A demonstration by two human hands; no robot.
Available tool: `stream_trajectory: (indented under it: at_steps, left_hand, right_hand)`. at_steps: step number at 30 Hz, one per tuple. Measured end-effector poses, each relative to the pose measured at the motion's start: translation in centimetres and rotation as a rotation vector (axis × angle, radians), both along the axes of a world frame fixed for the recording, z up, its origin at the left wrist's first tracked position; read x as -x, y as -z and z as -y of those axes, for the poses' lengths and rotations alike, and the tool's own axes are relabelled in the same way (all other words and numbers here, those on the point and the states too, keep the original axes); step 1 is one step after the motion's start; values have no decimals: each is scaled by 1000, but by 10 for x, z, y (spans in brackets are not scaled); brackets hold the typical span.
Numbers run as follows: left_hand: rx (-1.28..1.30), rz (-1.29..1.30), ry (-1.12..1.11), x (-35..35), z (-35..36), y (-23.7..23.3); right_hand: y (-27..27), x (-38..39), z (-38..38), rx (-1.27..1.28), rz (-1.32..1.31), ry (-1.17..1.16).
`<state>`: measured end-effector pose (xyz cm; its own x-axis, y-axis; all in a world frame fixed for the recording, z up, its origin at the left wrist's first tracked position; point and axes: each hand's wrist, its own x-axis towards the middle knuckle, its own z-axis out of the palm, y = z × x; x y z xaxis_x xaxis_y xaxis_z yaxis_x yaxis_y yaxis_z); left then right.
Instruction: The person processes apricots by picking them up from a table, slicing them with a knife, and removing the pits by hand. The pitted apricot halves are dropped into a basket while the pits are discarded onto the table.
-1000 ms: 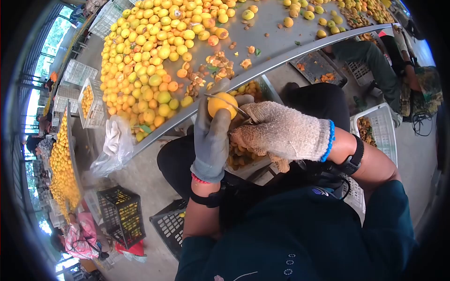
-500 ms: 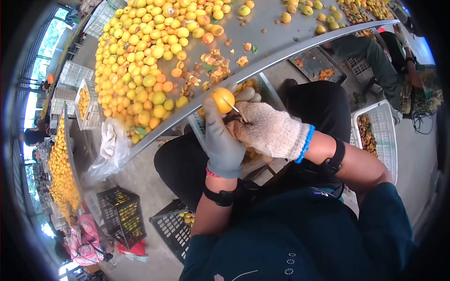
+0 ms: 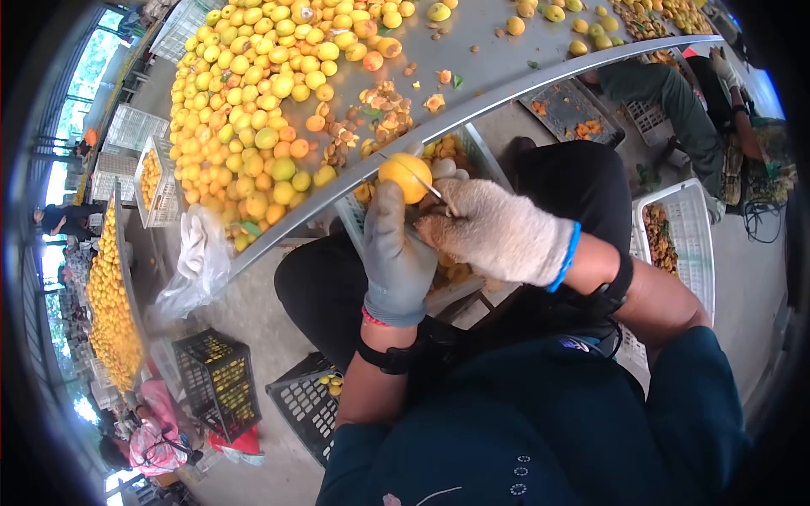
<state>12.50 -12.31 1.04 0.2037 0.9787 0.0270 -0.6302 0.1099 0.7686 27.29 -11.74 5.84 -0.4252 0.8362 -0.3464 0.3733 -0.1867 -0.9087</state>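
Observation:
My left hand (image 3: 395, 261), in a grey glove, grips a yellow fruit (image 3: 405, 178) with thumb and fingers, just off the table's metal rim. My right hand (image 3: 502, 229), in a whitish knitted glove with a blue cuff, is closed on a small knife (image 3: 434, 191). The thin blade lies against the right side of the fruit. A crate (image 3: 487, 158) with fruit pieces sits below both hands, partly hidden by them. On the metal table (image 3: 472, 72) a large heap of yellow and orange fruit (image 3: 245, 110) spreads to the left, with peelings (image 3: 386, 110) near the rim.
A plastic bag (image 3: 198, 268) hangs at the table edge. Black crates (image 3: 218, 384) stand on the floor at lower left. A white crate (image 3: 693, 232) with scraps is at the right. Co-workers sit at the upper right (image 3: 675, 93) and lower left (image 3: 156, 438).
The fruit and knife have shifted slightly right, and my right hand has moved a little right and down. Both hands keep their hold.

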Motion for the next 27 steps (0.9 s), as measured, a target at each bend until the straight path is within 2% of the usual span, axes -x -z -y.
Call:
stream_trajectory:
  at_steps: [1,3,4,5,6,7,9,10,11,13,14,16,17,18,19,21,22,23,25,26,27]
  left_hand:
    - [-53,-80,-4,1,1,-7]
    - [-175,-237,-9,5,-5,-19]
    - [-239,-264,15,12,-10,-16]
    - [-198,-193,11,9,-10,-17]
    - [-151,-122,11,4,-8,-19]
    - [-100,-47,11,-1,-5,-19]
    - [-41,-126,-34,-5,-3,-7]
    - [-9,-161,-45,-9,-3,2]
    - [33,-197,-57,-13,-1,8]
    - [-27,-227,-54,-10,-2,-4]
    - [-80,-279,-55,-8,-4,-8]
    - [-210,-395,-28,-1,-10,-17]
    - [-115,-290,-34,-6,-12,-21]
    - [-13,-184,-43,-13,-12,-23]
    - [85,-80,-58,-17,-11,-24]
    - [99,-82,-57,-19,-17,-11]
    - [93,-110,-58,-17,-16,-6]
    - [86,-143,-65,-11,-15,-4]
    - [-2,-354,-118,0,-23,-11]
    - [-56,-440,-178,3,-27,-10]
    - [-109,-526,-238,5,-30,-9]
  right_hand:
    - [-11,-4,-3,156,-80,-34]
    - [-39,-9,-3,234,-120,-42]
    - [-48,-11,-2,248,-135,-68]
    - [-53,-11,-1,259,-150,-95]
    - [-23,-7,6,74,-256,-74]
    - [-4,-2,8,-53,-140,-24]
    - [17,7,7,-321,91,69]
    - [19,3,3,-243,13,39]
    - [16,-6,3,-41,-21,40]
    - [-23,-14,-3,351,-103,24]
    - [-24,-17,-4,358,-136,-1]
    - [-26,-16,0,222,-261,-30]
    - [-24,-14,4,158,-323,-43]
    - [-2,-2,6,-301,-101,51]
    - [4,4,6,-309,-24,47]
    - [11,3,1,-338,144,60]
    - [14,1,-6,-267,-18,8]
    - [10,-4,-7,-78,-20,6]
    - [-33,-14,-15,273,-22,3]
    - [-21,-15,-15,247,-118,25]
    - [-25,-14,-17,218,-84,-1]
